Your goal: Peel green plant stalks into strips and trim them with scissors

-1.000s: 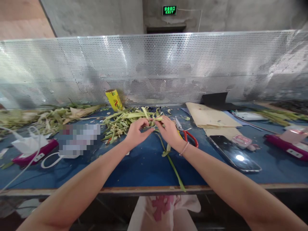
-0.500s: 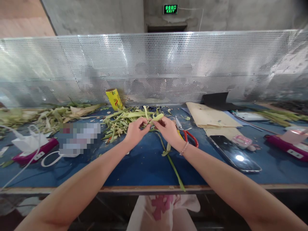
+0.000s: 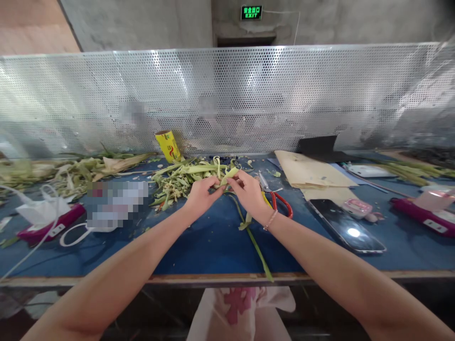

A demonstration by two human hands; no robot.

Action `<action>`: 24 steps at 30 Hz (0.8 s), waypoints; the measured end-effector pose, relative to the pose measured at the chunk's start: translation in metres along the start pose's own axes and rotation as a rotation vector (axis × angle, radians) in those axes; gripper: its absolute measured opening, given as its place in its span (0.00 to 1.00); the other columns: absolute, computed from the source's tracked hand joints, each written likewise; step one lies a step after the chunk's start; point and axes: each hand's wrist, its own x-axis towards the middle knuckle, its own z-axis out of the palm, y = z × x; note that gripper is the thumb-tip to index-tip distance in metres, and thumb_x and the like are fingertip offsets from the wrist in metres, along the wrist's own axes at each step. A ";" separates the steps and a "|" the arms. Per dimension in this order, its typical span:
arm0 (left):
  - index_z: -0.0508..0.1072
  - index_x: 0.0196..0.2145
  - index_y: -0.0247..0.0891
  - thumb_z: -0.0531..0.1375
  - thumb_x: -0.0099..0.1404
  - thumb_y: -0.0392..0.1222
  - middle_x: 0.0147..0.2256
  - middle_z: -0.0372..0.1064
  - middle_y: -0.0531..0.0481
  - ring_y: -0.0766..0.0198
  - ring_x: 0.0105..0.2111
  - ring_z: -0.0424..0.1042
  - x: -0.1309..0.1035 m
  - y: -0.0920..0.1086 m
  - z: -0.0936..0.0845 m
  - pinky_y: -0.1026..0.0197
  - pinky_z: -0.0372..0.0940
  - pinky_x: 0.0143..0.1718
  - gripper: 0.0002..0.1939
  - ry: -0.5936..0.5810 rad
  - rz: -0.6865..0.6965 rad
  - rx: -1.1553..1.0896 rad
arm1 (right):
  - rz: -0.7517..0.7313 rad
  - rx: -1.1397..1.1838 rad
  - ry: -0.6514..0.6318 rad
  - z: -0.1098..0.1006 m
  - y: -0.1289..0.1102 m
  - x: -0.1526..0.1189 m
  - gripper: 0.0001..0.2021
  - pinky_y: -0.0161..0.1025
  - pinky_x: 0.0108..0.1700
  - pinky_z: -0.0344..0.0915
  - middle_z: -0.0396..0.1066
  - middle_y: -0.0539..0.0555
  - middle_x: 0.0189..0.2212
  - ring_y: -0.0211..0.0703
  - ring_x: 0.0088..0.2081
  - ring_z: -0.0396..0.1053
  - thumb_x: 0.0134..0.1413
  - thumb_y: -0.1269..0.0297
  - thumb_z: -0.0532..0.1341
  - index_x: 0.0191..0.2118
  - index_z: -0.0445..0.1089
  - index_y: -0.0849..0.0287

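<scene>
A pale green leaf strip (image 3: 231,173) is held above the blue table (image 3: 199,251), between the two hands, its free end tilted up and to the right. Its near end is pinched between thumb and fingers of the left hand (image 3: 203,195); its side is gripped by thumb and forefinger of the right hand (image 3: 249,193). The exact contact of the fingertips is partly hidden.

Change noted: over the last second the gap between left thumb and fingers has been narrowed, and the strip has been turned from lying nearly flat to a steeper slant. This is judged to mean a firmer hold, with the strip being worked at one small spot.

Just behind and to the left, a heap of cut leaves (image 3: 174,183) is seen. Below the right hand, a long green stem (image 3: 259,251) is laid toward the table edge, its position unchanged. Beside the right wrist, red-handled scissors (image 3: 274,200) are left untouched. Farther right, a phone (image 3: 343,225) is placed face up; at the back, a yellow tube (image 3: 168,147) is stood at a tilt.
</scene>
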 end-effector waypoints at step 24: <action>0.59 0.22 0.37 0.50 0.58 0.43 0.21 0.57 0.54 0.71 0.21 0.55 0.000 -0.001 -0.002 0.67 0.51 0.23 0.10 0.044 -0.097 -0.051 | 0.732 0.691 -0.026 0.008 -0.012 0.005 0.09 0.27 0.15 0.52 0.57 0.42 0.11 0.28 0.12 0.53 0.49 0.60 0.54 0.24 0.54 0.57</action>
